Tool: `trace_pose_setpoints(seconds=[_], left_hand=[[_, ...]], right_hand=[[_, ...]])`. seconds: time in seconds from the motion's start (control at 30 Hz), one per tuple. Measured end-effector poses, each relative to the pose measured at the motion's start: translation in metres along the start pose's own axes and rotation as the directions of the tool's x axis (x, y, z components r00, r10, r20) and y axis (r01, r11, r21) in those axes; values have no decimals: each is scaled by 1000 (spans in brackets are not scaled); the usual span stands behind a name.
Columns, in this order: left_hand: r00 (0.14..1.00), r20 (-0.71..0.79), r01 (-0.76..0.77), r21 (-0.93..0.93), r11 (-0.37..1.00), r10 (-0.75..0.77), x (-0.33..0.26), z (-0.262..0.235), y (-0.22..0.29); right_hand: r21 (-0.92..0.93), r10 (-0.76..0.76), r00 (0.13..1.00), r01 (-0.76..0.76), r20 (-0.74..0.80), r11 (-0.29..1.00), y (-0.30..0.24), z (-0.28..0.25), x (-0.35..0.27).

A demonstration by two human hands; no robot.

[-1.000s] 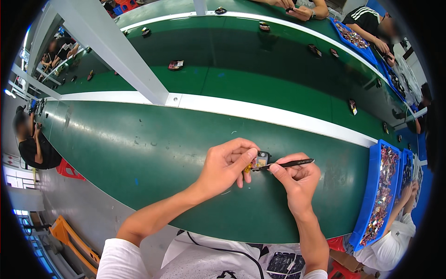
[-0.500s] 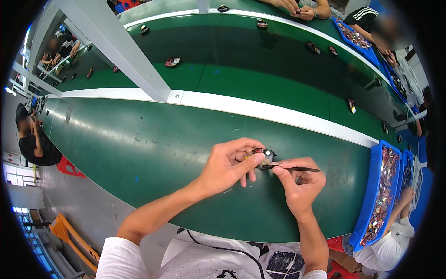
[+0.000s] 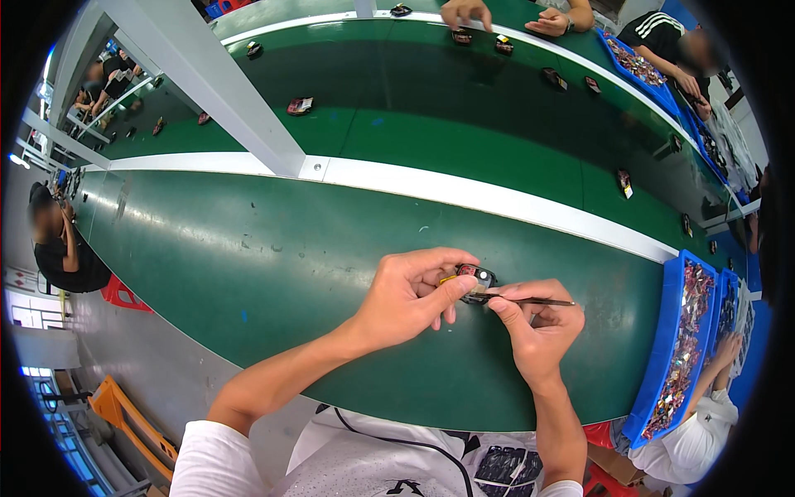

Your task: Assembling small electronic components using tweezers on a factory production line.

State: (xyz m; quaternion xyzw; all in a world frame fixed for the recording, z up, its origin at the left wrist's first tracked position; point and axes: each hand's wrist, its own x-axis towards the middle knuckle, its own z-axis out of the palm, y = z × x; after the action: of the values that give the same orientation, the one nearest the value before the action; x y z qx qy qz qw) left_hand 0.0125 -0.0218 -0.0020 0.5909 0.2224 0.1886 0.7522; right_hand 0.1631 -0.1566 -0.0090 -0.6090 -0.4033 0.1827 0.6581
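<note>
Over the near table, my left hand (image 3: 407, 300) is closed around the left side of a small rounded electronic device (image 3: 480, 282). The device has a dark rim, with red, yellow and pale parts showing inside it. Between the thumb and fingers of my right hand (image 3: 542, 331) is a thin dark tool (image 3: 548, 301), shaped like a stick or tweezers. Its tip meets the lower right part of the device. My left thumb covers some of the device's face, so what lies under the tip is too small to make out.
Beyond a white rail (image 3: 464, 199) runs a green conveyor belt (image 3: 397, 91) carrying several similar devices. A white post (image 3: 215, 91) rises at the left. On the right stands a blue tray (image 3: 662, 348) of small shiny parts. Co-workers sit around, one hand (image 3: 465, 12) over the belt.
The belt's devices have drifted slightly left. Across the belt, a co-worker's hands have parted, one reaching over it, and another device now lies there. My hands have barely shifted.
</note>
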Motion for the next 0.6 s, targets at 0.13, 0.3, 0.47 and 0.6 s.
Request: trace_pose_setpoints(seconds=[0.13, 0.3, 0.47, 0.6], left_hand=[[1000, 4, -5, -16, 1000, 5, 0, 0, -1], [1000, -5, -28, -62, 998, 28, 0, 2, -1], [999, -23, -29, -78, 997, 27, 0, 3, -1], [1000, -9, -21, -78, 997, 20, 1, 3, -1]], right_hand=[[-8, -2, 1000, 2, -4, 1000, -2, 1, 0], [-38, -19, 1000, 18, -1, 999, -2, 0, -1], [-54, -47, 999, 47, 7, 997, -1, 0, -1], [-25, -41, 999, 41, 9, 999, -2, -2, 0]])
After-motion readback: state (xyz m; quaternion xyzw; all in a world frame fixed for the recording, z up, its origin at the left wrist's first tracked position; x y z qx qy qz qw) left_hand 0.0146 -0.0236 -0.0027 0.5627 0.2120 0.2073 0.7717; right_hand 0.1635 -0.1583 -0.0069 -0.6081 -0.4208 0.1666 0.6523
